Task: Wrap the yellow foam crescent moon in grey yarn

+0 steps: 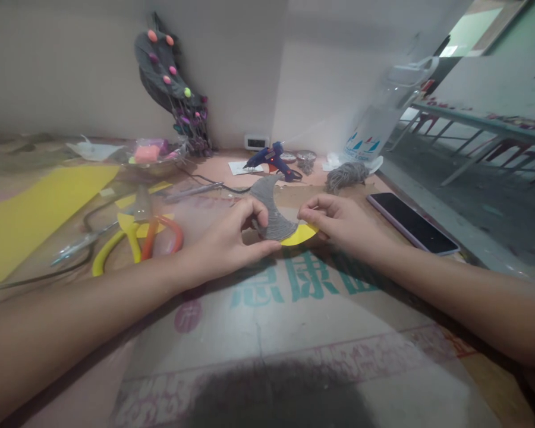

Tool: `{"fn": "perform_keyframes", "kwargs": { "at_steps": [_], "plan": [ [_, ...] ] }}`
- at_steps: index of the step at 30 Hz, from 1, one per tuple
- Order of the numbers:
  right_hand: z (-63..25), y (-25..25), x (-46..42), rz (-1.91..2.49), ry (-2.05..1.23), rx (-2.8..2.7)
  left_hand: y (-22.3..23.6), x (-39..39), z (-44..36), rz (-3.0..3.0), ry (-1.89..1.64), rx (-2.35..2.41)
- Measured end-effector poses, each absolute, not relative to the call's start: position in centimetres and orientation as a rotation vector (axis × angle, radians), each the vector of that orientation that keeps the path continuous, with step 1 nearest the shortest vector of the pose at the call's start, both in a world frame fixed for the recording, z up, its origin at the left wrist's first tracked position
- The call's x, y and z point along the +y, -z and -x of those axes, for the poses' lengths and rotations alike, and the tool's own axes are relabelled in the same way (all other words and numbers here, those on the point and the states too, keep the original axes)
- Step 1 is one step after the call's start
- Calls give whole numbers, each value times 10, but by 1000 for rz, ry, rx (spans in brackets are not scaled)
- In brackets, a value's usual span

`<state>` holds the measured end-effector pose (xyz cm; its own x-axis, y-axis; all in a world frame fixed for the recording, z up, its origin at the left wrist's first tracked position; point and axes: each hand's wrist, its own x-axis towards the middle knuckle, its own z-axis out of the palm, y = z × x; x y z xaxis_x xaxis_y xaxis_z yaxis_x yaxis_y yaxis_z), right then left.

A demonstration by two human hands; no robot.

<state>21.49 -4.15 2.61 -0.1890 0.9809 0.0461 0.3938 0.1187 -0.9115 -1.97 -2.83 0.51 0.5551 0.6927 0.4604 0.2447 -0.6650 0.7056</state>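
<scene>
A crescent cut-out (pixel 273 208), mostly wound with grey yarn, is held up between my hands above a printed cardboard sheet. Its lower right end shows bare yellow card (pixel 301 235). My left hand (pixel 245 229) grips the wound part, thumb below and curled fingers on the left side. At the yellow tip, my right hand (pixel 325 215) is closed in a pinch; whether a yarn strand is also between its fingers I cannot tell. Behind the crescent, a blue glue gun (pixel 274 159) with a red light stands on the table. A grey yarn bundle (pixel 348 176) lies beyond my right hand.
Scissors with an orange handle (pixel 176 235), yellow-handled pliers (pixel 111 249) and yellow card (pixel 40 214) lie left. A phone (pixel 412 223) lies right, a clear bottle (pixel 374 119) behind it. A decorated grey crescent (pixel 160 71) hangs against the wall. Printed cardboard (pixel 267 333) covers the front.
</scene>
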Motion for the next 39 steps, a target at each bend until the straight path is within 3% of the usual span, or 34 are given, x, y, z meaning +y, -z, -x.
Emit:
{"fn": "perform_keyframes", "kwargs": {
  "at_steps": [12,20,22,29,39],
  "plan": [
    [-214,-20,-38,1364,-1001,-1658,-2,-20,18,-1886,-989,818],
    [-232,-28,-37,1182,-223,-1581,-7,-22,17,-1834,-1170,955],
    [-228,-34,-48,1204,-261,-1700,-7,-23,18,-1810,-1182,981],
    [-204,-29,-58,1296,-1007,-1872,-5,-27,14,-1855,-1232,950],
    [-206,-27,-58,1282,-873,-1824,-7,-26,21,-2563,-1118,1050]
  ]
}}
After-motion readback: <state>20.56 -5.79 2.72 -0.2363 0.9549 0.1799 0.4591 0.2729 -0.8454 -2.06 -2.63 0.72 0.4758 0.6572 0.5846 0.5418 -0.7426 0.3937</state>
